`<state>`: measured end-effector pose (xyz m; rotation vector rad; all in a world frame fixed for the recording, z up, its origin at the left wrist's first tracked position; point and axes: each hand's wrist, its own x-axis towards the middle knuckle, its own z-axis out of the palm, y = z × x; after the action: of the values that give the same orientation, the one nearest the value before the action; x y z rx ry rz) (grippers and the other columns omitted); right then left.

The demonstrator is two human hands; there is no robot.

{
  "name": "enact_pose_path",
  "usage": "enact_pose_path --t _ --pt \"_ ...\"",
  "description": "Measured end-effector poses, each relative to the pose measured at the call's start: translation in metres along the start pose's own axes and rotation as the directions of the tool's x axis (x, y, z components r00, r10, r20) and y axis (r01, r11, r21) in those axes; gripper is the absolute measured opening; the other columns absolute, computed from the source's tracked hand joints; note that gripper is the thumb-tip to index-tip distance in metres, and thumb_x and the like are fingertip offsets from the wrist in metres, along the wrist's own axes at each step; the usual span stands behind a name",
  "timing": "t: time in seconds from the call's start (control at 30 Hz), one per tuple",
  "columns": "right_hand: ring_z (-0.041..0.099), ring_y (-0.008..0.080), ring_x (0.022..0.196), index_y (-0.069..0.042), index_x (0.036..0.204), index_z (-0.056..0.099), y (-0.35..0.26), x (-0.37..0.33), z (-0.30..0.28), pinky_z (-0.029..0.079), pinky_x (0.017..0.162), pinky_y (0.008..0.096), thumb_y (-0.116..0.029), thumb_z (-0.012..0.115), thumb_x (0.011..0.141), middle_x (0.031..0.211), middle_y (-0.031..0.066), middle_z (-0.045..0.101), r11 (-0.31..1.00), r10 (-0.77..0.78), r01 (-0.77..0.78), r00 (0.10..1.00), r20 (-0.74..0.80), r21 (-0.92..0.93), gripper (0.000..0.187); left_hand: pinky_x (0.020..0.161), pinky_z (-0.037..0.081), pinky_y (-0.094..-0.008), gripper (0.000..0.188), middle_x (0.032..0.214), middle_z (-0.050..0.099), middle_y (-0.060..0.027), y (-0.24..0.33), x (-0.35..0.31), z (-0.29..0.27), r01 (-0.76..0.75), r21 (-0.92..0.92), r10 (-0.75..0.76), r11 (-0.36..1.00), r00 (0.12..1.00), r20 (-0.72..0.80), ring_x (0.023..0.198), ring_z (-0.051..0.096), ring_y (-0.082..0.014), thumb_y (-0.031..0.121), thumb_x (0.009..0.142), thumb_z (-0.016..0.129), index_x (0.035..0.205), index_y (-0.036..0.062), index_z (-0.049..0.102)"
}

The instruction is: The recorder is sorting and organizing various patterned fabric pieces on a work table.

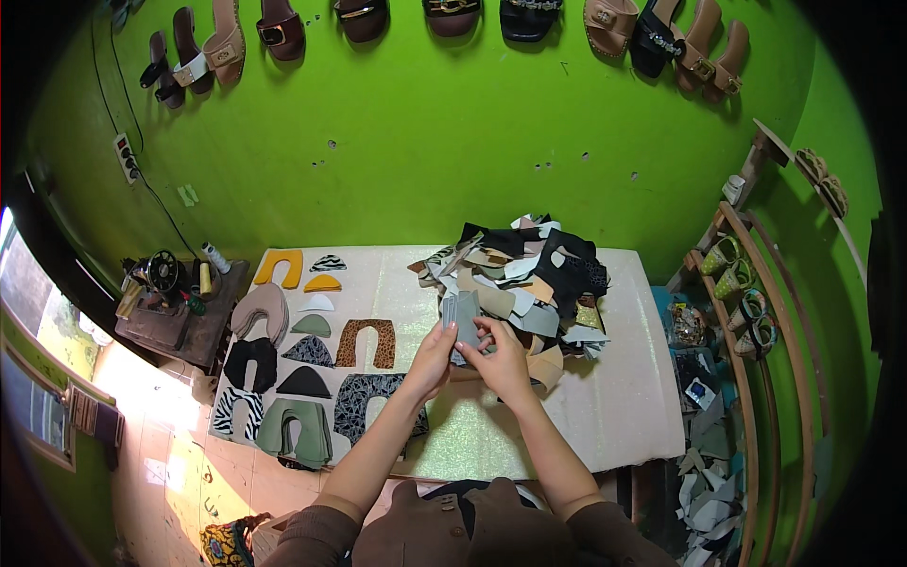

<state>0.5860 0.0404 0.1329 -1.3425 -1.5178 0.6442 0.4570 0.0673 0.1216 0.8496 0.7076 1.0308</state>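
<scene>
Watching remotely, I see the left hand (433, 361) and right hand (501, 361) curled around grey pieces (462, 312) between them. Left of the hands, cut pieces (281, 425) lie grouped, seemingly done; just beyond and right, a mixed heap (537, 319) looks unsorted.

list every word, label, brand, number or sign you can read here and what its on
None can be read.
Grey pieces in the left hand and right hand: no lettering made out.
Tan sandal at upper left: any marks too small.
White thread cone: any print too small.
Blue-and-white item at right: too blurred.
</scene>
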Motion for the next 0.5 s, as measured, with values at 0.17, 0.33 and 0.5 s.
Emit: enact_pose_path --t 0.17,0.33,0.5 --pt "0.053 0.0177 0.074 -0.001 0.111 0.053 -0.002 -0.001 -0.001 0.047 0.066 0.0286 -0.021 0.071 0.073 0.091 0.0089 0.054 0.998 0.02 -0.02 1.0 0.001 -0.057 0.047 0.079 0.045 -0.0248 0.032 0.105 0.054 -0.0057 -0.001 0.0 0.002 0.073 0.067 -0.07 0.995 0.996 -0.047 0.09 0.053 -0.0109 0.023 0.098 0.033 0.124 0.0051 0.04" --pt "0.055 0.0129 0.07 0.002 0.107 0.057 0.008 0.001 -0.003 0.048 0.058 0.0249 -0.011 0.064 0.077 0.089 0.0077 0.057 0.997 -0.068 0.07 0.997 -0.042 0.042 0.033 0.086 0.042 -0.0269 0.033 0.109 0.053 -0.0075 -0.006 0.002 0.002 -0.003 -0.08 0.001 0.997 1.0 -0.017 0.099 0.051 -0.0123 0.023 0.098 0.033 0.125 0.0044 0.039" --pt "0.057 0.0124 0.069 0.003 0.103 0.059 0.022 0.006 -0.003 0.048 0.059 0.0245 -0.009 0.061 0.079 0.084 0.007 0.06 0.997 -0.072 0.073 0.991 -0.111 0.003 0.026 0.085 0.043 -0.0266 0.033 0.108 0.054 -0.007 -0.023 0.01 -0.002 -0.117 0.127 0.119 0.985 0.993 -0.008 0.099 0.052 -0.0123 0.023 0.098 0.033 0.124 0.0038 0.04"
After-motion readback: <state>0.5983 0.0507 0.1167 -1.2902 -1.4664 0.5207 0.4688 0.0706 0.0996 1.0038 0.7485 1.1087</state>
